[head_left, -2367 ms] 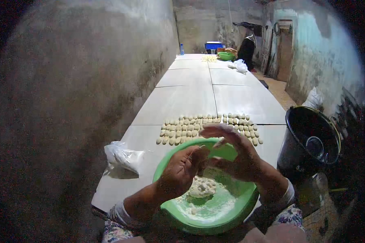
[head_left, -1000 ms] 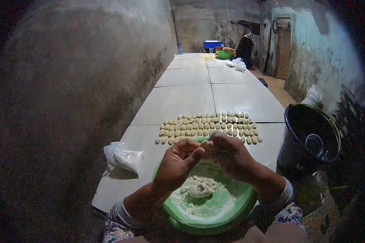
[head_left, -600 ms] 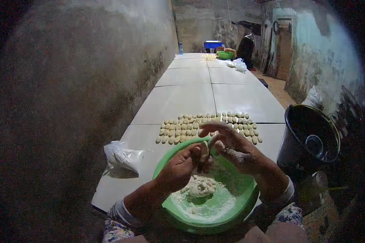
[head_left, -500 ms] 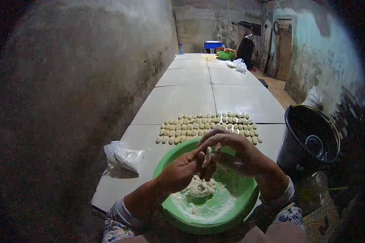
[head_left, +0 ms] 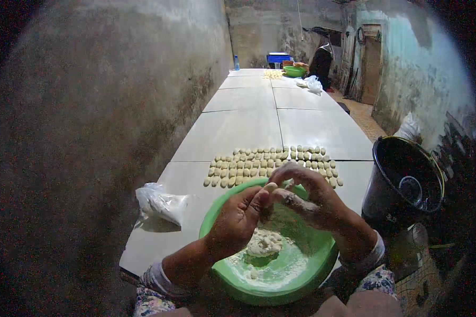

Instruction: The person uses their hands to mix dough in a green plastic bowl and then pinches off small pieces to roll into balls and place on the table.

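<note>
Above a green basin (head_left: 322, 262), both my hands meet around a small pale piece of dough (head_left: 271, 187). My left hand (head_left: 239, 214) is closed, pinching the dough between thumb and fingers. My right hand (head_left: 308, 194), dusted with white flour, curves over from the right with its fingers bent and its fingertips close to the dough; whether they grip it is hard to make out. In the basin lies a lump of floury dough (head_left: 264, 243) amid loose flour. Just beyond the basin, rows of small oval dough pieces (head_left: 254, 164) lie on the white tiled table (head_left: 232, 127).
A clear plastic bag of white powder (head_left: 161, 205) sits left of the basin. At right stands a black bucket (head_left: 407, 177). A wall (head_left: 116, 105) runs along the table's left side. At the far end, a person in dark clothing (head_left: 320, 66) is beside another green basin (head_left: 294, 71).
My left hand has turned, and the dough piece now shows at its fingertips rather than lying between both hands. My right hand's fingers have shifted and spread a little.
</note>
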`<state>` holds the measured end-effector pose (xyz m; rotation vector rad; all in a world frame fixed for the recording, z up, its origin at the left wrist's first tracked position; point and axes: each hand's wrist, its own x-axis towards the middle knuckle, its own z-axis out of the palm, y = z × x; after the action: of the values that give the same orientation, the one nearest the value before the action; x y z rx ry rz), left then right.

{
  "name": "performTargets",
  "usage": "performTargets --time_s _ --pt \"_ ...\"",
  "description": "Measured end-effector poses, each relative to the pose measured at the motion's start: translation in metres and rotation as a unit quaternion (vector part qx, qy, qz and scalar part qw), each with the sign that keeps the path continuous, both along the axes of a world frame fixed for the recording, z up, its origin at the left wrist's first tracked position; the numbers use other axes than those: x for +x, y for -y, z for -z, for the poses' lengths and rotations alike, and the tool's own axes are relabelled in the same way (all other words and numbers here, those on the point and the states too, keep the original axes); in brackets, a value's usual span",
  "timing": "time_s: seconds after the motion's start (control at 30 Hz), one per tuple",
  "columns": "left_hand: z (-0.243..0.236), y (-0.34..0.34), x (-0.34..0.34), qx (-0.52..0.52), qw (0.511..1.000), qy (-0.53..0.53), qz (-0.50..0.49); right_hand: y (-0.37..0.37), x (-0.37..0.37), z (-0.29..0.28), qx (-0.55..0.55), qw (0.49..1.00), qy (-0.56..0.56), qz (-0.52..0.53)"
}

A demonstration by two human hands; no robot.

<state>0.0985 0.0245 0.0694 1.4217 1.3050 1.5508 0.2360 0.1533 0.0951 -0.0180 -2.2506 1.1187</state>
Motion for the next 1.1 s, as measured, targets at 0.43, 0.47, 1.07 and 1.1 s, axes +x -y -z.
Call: performTargets --time_s 0.43,0.47,1.07,1.1 --pt "0.015 -0.006 -0.003 0.016 0.993 -0.115 -0.018 -0.003 -0.001 -0.003 0.153 0.987 -0.053 0.018" --pt "0.015 -0.006 -0.003 0.016 0.993 -0.115 -0.019 -0.004 -0.001 -0.003 0.153 0.987 -0.054 0.017" --pt "0.002 0.004 0.001 -0.036 0.997 -0.071 0.021 -0.004 0.001 -0.004 0.043 0.999 -0.02 0.001" --pt "-0.002 0.005 0.003 -0.039 0.998 -0.005 0.04 -0.004 0.0 -0.005 -0.042 0.999 -0.014 -0.021"
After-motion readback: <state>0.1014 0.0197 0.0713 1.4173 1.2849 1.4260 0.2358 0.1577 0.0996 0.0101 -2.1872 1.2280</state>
